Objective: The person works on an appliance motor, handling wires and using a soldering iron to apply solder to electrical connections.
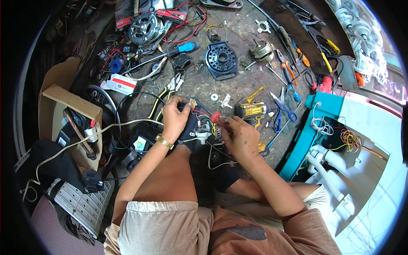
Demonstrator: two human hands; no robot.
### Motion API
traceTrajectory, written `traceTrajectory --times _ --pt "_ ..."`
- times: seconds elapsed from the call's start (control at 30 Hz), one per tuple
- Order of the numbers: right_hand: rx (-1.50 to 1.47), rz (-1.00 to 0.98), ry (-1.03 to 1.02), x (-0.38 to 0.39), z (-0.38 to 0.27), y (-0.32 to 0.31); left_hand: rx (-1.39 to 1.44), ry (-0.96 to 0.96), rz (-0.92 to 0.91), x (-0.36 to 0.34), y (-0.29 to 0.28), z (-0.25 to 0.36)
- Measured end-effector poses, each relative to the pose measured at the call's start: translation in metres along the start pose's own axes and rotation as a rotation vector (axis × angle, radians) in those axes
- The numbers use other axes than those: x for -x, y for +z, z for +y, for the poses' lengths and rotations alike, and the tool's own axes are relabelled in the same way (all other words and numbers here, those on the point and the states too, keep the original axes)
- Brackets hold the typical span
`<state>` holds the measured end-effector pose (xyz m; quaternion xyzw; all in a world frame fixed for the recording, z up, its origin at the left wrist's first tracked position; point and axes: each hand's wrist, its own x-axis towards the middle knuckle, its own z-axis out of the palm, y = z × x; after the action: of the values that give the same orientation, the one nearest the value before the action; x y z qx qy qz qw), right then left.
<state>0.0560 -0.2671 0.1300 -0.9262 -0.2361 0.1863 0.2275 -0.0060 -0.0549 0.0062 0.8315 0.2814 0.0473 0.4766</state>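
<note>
My left hand [174, 114], with a gold watch [164, 141] on its wrist, is closed over the edge of a dark motor-like unit near my knee. Beside its fingertips shows a small greenish part [193, 103] with thin red wire. My right hand [241, 135] grips a tool with a red handle [216, 115]; its tip cannot be made out. Between the hands lie exposed wires and a white plastic fitting [202, 135] on the unit. A yellow-and-black cordless drill [254, 111] lies just beyond my right hand.
Blue-handled scissors [284, 114], orange-handled pliers [287, 70] and a blue screwdriver [183, 48] lie on the bench. A round black motor cover [221, 60] is at the far middle. A cardboard box [70, 102] stands left, a teal-and-white appliance housing [297, 140] right. A pale cord [85, 138] crosses the left side.
</note>
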Motion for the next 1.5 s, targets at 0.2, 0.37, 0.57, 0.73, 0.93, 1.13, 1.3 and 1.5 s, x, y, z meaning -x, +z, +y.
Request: traceTrajectory --times 0.2,0.37,0.57,0.73,0.93,1.13,1.3,1.5 --pt "-0.040 0.024 -0.003 -0.001 0.001 0.000 0.174 -0.070 0.012 -0.006 0.003 0.001" --pt "-0.071 0.042 0.000 -0.005 -0.003 -0.002 0.267 -0.081 0.054 -0.010 0.007 -0.002" --pt "-0.699 0.322 0.344 -0.013 0.036 0.044 0.301 -0.086 0.103 -0.019 0.021 0.011" --pt "-1.263 0.264 0.654 -0.035 0.047 0.019 0.663 -0.218 -0.057 -0.019 0.009 0.006" --pt "-1.862 0.004 0.694 -0.046 0.080 0.030 0.784 -0.251 -0.271 -0.026 0.004 0.009" --pt "-1.274 -0.139 0.611 -0.046 0.059 0.038 0.782 -0.253 -0.226 -0.022 -0.001 0.010" --pt "-0.975 0.055 0.321 -0.064 0.060 0.066 0.770 -0.286 -0.262 -0.025 -0.001 0.016" --pt "-0.984 0.028 0.256 -0.080 0.034 0.083 0.755 -0.350 -0.295 -0.026 -0.002 0.008"
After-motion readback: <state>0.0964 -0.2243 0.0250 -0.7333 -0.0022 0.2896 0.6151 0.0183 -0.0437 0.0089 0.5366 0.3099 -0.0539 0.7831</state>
